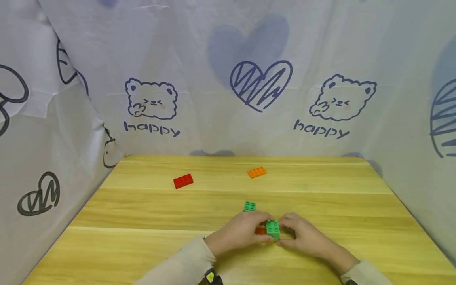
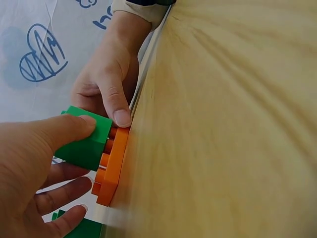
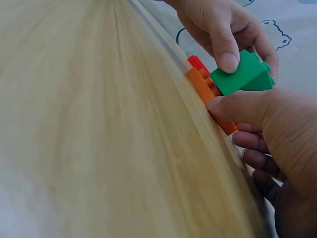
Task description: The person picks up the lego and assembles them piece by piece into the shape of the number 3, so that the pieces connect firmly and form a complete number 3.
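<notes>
In the head view my left hand [image 1: 246, 233] pinches a green block [image 1: 272, 230] with four studs on top between thumb and fingers. The block sits over an orange studded brick [image 2: 116, 166], which lies flat on the table; the left wrist view shows it tilted against the studs, and whether it is fully seated I cannot tell. My right hand [image 1: 306, 237] grips the orange brick near one end, its thumb [image 3: 223, 106] against the brick's side. Behind my left hand stands another green block [image 1: 249, 206], partly hidden by that hand.
Farther back on the wooden table [image 1: 313, 202] lie a red brick [image 1: 183, 181] at left and a thin orange brick [image 1: 257, 172] near the middle. A white printed cloth [image 1: 206, 130] hangs along the table's back and sides.
</notes>
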`<state>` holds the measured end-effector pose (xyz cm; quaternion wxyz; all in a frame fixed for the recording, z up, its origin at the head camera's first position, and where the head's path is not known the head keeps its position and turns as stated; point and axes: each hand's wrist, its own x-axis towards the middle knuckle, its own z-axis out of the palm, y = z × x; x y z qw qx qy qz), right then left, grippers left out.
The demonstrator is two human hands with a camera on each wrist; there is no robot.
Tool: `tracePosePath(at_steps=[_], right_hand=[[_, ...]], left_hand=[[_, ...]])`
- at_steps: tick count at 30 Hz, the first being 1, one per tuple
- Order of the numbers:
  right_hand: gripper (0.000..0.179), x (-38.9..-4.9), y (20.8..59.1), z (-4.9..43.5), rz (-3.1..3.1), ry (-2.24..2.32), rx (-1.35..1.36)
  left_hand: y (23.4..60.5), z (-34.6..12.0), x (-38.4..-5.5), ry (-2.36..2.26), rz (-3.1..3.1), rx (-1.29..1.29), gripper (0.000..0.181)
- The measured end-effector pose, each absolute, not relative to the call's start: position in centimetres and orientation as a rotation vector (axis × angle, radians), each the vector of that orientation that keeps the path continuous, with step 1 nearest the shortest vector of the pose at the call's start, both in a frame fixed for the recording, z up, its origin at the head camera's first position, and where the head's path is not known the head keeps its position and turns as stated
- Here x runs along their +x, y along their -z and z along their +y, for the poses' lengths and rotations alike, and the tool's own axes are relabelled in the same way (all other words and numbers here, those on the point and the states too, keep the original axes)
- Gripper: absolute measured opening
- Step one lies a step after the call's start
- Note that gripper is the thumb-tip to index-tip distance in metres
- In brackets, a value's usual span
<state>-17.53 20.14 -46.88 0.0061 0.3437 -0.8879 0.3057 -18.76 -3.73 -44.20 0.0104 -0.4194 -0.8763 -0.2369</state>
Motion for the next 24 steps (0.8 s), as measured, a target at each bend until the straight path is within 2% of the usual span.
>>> tracePosePath(at_steps=[24], right_hand=[[0.029, -17.5, 46.87, 19.86, -2.783, -0.95, 1.097]], left_hand=[[43.87, -3.88, -18.45, 0.537, -2.721, -1.312, 0.048]])
